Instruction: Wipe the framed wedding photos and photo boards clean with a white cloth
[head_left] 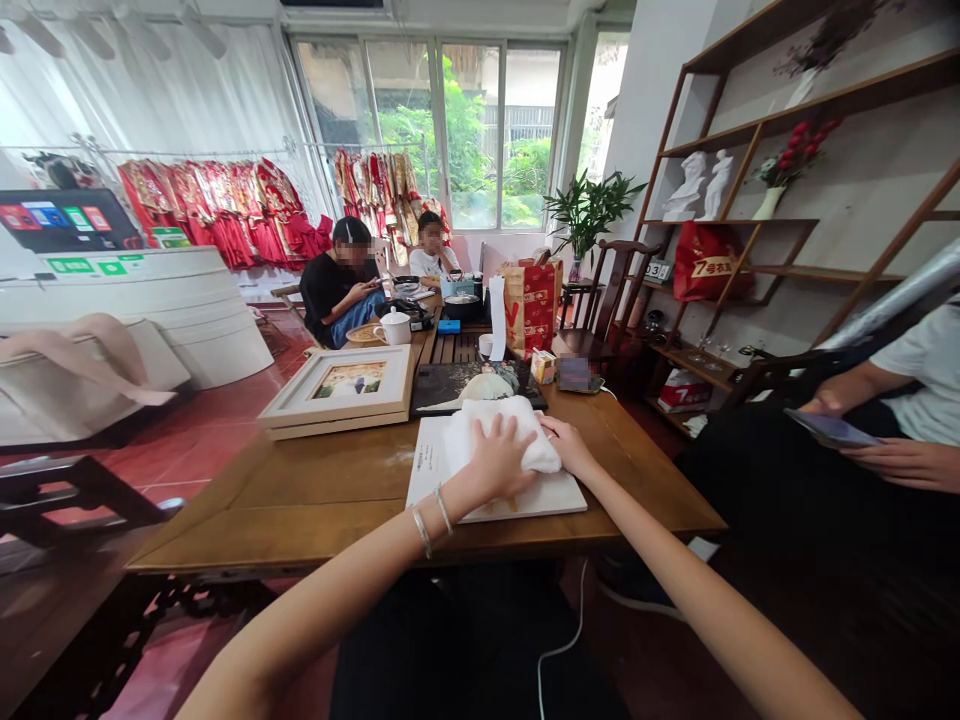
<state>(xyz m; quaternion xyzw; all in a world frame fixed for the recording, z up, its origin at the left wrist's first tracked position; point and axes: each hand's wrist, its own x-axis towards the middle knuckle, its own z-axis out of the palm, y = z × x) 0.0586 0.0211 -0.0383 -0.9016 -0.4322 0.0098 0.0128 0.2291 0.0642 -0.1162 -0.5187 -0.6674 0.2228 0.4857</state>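
Observation:
A white folded towel [495,425] lies on a white flat board [431,465] on the wooden table [315,500]. My left hand [499,462] rests flat on top of the towel, fingers spread, with two bracelets on the wrist. My right hand [568,445] touches the towel's right edge, its fingers curled against the cloth. Whether it grips the cloth is unclear.
A stack of framed pictures [341,390] sits at the left of the table, a dark tray [450,385] behind the towel, a teapot [395,326] and a red bag [531,300] farther back. Two people sit at the far end. A person holding a phone [832,430] sits at my right. Shelves line the right wall.

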